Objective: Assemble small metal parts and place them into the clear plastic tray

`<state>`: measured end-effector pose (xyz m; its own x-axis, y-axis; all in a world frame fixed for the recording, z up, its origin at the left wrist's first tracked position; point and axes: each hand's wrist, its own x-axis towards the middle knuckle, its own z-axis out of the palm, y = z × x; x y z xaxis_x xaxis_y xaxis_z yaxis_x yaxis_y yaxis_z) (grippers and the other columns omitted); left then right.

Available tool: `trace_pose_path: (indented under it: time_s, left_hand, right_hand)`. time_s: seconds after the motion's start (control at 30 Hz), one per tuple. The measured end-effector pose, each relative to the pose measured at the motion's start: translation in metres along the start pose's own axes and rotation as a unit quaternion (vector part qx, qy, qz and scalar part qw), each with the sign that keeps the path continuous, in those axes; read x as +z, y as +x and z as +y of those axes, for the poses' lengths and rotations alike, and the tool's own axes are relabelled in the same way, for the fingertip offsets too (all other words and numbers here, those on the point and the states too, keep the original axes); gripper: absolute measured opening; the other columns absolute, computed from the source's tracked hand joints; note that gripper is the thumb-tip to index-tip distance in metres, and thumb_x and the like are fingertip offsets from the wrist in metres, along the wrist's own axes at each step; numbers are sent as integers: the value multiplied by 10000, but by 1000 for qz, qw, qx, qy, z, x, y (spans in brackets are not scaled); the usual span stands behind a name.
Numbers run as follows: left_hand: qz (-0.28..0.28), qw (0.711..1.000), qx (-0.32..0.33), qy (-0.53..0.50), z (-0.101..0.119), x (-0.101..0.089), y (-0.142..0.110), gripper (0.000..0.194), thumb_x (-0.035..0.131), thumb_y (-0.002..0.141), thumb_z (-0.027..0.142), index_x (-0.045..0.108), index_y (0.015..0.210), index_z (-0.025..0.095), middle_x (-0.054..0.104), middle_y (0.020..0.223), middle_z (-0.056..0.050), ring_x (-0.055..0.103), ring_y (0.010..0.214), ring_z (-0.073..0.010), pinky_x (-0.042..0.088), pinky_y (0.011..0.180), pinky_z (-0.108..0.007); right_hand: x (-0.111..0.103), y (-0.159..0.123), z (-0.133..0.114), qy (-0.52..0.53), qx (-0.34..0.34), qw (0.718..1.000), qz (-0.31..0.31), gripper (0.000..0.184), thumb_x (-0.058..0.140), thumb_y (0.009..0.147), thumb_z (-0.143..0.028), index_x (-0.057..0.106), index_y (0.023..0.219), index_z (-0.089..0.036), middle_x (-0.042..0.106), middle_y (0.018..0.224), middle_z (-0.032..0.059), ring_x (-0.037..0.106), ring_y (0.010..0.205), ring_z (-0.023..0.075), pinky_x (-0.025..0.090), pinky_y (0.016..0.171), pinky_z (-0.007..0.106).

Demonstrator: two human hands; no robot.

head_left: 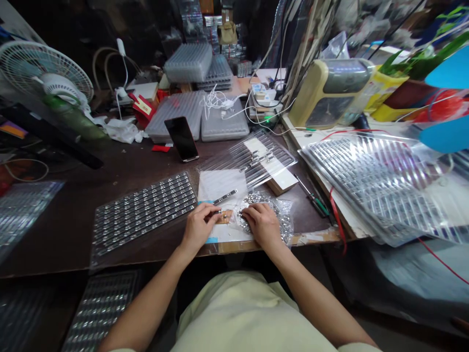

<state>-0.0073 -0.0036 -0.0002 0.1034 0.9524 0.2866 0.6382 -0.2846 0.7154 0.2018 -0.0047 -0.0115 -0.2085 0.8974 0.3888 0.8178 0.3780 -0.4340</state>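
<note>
Left hand [200, 226] pinches a small silver part [220, 212]; right hand [262, 225] lies curled over loose silver parts [256, 209].

Those right fingers rest on the heap, which sits in a clear plastic bag [284, 222] at 1 o'clock from the left hand; whether they grip anything cannot be told. A metal strip [224, 197] lies at 12 o'clock between the hands, a filled blister tray [142, 212] at 9 o'clock, a clear tray [264, 156] at 1 o'clock.

Dim overall, hard glare on the plastic trays [370, 186] (edges warped)
</note>
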Motion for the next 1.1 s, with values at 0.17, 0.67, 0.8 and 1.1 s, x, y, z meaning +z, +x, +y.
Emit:
trace_pose_path:
  time_s: [0.17, 0.67, 0.8, 1.1]
  left_hand:
    - [-13, 1000, 5, -13, -2, 8, -7, 124, 668, 803, 256, 721, 910, 221, 674, 883, -28, 639, 799, -149, 505, 740, -264]
    - [-23, 1000, 8, 6, -4, 14, -8, 114, 646, 817, 236, 726, 897, 224, 667, 860, -35, 617, 788, -152, 497, 770, -291]
    - [21, 999, -10, -36, -5, 12, -7, 118, 627, 826, 237, 719, 897, 213, 665, 874, -40, 623, 805, -155, 504, 731, -274]
    - [53, 997, -27, -46, -4, 10, -6, 129, 626, 829, 268, 714, 897, 202, 653, 860, -39, 619, 795, -149, 500, 681, -250]
  right_hand:
    - [-4, 1, 1, 80, 23, 996, 25, 155, 504, 920, -236, 654, 897, -204, 672, 861, 50, 579, 816, 185, 450, 754, 304]
    - [0, 4, -8, 120, 26, 992, -8, 116, 542, 896, -228, 658, 892, -217, 683, 851, 38, 594, 808, 175, 441, 744, 289]
    - [8, 10, -23, 70, 12, 997, -35, 91, 637, 851, -316, 675, 823, -238, 691, 822, 4, 570, 790, 164, 380, 739, 301]
    - [19, 13, -34, -17, -20, 998, -53, 165, 594, 876, -389, 702, 979, -318, 673, 986, 19, 510, 885, 197, 320, 763, 342]
